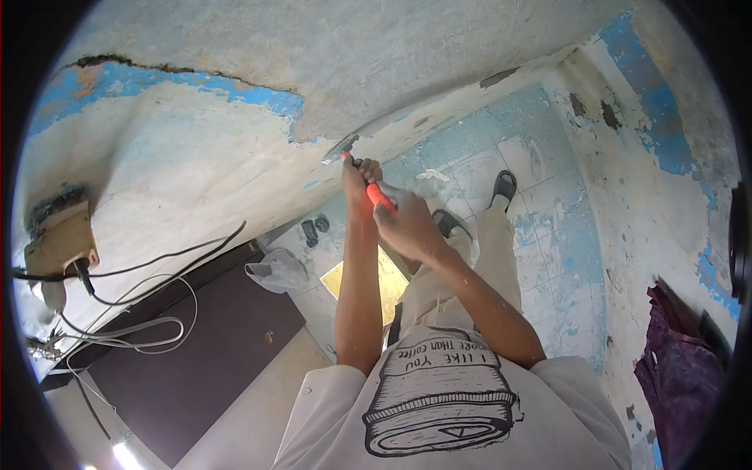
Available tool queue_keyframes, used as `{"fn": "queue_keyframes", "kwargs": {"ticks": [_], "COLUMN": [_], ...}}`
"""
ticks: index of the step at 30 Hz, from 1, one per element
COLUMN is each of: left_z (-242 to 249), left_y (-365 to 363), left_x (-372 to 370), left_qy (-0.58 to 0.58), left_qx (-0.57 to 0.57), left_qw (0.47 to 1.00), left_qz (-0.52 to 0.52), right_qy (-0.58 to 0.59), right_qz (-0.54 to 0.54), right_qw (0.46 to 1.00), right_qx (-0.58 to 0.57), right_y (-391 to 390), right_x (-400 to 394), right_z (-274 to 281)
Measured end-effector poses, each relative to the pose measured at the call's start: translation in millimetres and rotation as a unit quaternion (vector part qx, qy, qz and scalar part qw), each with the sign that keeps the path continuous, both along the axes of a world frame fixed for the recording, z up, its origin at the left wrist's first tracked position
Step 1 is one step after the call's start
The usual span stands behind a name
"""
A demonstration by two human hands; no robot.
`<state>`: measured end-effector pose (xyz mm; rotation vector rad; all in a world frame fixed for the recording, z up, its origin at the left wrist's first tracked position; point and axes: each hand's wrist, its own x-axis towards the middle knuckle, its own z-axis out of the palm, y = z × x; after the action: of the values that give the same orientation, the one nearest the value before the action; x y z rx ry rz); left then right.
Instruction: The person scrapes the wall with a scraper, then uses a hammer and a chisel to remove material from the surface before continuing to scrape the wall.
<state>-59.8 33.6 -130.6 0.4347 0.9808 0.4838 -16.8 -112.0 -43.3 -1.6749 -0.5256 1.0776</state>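
Both of my hands grip a scraper with an orange handle (381, 197). My left hand (359, 174) is closed around the front part, close to the blade. Behind it, my right hand (412, 225) wraps the rear of the handle. The grey metal blade (340, 150) meets the wall (235, 149), low down where white, bare grey and blue paint patches join. My fingers hide much of the handle.
At left, a socket box (66, 243) has a plug and loose cables (141, 337). Below are a dark brown panel (196, 368), a plastic bag (278, 270) and a yellow square (368, 282). Paint flakes mark the tiled floor (548, 258). A purple cloth (677, 376) hangs at right.
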Motion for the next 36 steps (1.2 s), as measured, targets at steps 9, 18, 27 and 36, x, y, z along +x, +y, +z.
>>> {"fn": "queue_keyframes", "kwargs": {"ticks": [9, 18, 27, 36], "left_z": [7.6, 17.1, 22.8, 0.1], "left_y": [-5.4, -3.0, -5.9, -2.4], "left_x": [-4.4, -5.8, -4.6, 2.0], "left_qy": [-0.022, -0.03, -0.015, 0.001], "left_qx": [0.013, 0.029, 0.039, 0.012], "left_qw": [0.999, 0.999, 0.998, 0.997], "left_qz": [0.027, 0.029, 0.044, 0.071], "right_qy": [0.027, -0.01, 0.034, 0.039], "right_qz": [-0.003, -0.001, 0.006, 0.033], "right_qw": [0.999, 0.999, 0.999, 0.999], "right_qx": [0.026, 0.044, 0.02, -0.005], "right_y": [-9.1, -7.1, -9.5, -6.8], "right_x": [0.8, 0.8, 4.6, 12.5], "right_z": [11.1, 17.3, 25.4, 6.5]}}
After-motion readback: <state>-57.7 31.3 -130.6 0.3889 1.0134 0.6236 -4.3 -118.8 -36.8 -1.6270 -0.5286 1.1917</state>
